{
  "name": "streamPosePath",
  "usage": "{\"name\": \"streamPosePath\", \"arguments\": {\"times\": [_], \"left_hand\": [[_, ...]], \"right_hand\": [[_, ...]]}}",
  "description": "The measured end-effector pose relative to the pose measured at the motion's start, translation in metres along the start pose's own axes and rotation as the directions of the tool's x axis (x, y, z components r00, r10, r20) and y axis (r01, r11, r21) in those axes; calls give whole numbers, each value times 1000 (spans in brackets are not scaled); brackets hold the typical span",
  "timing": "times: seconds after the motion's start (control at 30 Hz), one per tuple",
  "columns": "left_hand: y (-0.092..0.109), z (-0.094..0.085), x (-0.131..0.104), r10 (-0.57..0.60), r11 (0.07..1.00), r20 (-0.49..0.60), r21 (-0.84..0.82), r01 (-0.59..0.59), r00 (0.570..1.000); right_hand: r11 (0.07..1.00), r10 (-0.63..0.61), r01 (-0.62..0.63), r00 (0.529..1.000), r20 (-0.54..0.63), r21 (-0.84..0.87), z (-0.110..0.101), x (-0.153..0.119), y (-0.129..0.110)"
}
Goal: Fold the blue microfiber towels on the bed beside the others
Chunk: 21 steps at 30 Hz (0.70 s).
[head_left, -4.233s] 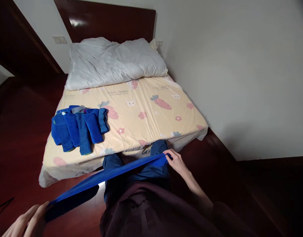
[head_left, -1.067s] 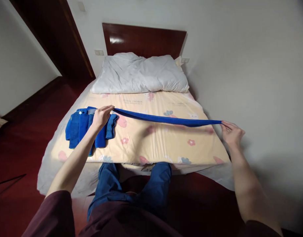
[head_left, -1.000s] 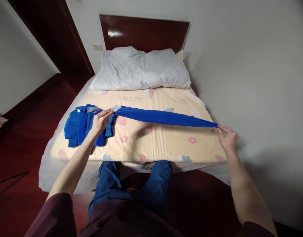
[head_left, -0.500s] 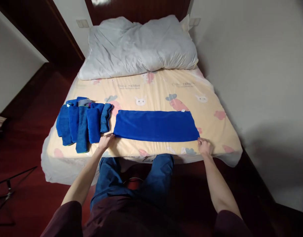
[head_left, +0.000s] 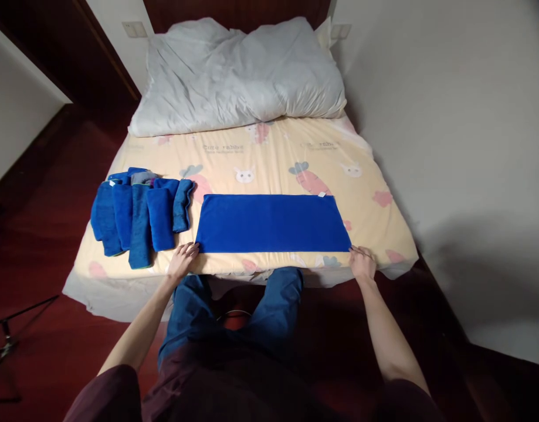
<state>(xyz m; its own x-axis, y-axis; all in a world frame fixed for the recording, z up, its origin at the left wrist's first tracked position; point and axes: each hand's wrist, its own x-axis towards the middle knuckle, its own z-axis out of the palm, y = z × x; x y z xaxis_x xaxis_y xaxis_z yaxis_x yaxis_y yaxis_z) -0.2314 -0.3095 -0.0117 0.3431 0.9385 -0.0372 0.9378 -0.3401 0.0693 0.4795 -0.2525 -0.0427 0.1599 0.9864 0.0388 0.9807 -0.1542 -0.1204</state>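
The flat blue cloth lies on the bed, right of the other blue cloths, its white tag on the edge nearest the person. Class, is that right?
The edge is wrong: the head view shows the white tag on the far edge of the flat blue cloth. It does lie on the bed, right of the other blue cloths.

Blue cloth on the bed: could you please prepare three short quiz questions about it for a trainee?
1. True or false: the left hand and the right hand are at the near corners of the blue cloth.
2. What lies left of it on the bed?
A) a shoe
B) a pile of blue cloths
C) a book
3. Fill in: the white tag is at its ____ edge (near/far).

Key: 1 true; 2 B; 3 far.
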Motion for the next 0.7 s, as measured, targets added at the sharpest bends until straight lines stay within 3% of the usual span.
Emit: {"name": "streamPosePath", "arguments": {"times": [0.1,0.17,0.23,0.33,0.43,0.5,0.6,0.7], "left_hand": [[16,-9,10,-1,1000,-75,5,1,997],[32,-20,32,-34,999,-163,-34,29,986],[54,-32,67,-90,993,-251,-96,68,964],[98,-40,132,-166,976,-329,-193,106,930],[144,-21,179,-155,964,-302,-255,77,941],[166,4,191,-111,960,-235,-276,43,966],[183,42,186,-83,956,-158,-291,34,984],[185,59,178,-92,954,-175,-298,36,980]], "right_hand": [[999,50,-50,997,-50,1,-10,3,-23],[997,65,-60,990,-125,47,-22,13,-55],[994,48,-27,978,-201,108,-34,29,-102],[978,-82,124,968,-235,168,-42,50,-193],[931,-271,297,952,-143,212,-28,51,-282],[888,-400,392,916,-16,239,-8,39,-323],[870,-457,415,881,122,266,23,18,-348],[871,-455,417,884,104,260,39,11,-346]]}}
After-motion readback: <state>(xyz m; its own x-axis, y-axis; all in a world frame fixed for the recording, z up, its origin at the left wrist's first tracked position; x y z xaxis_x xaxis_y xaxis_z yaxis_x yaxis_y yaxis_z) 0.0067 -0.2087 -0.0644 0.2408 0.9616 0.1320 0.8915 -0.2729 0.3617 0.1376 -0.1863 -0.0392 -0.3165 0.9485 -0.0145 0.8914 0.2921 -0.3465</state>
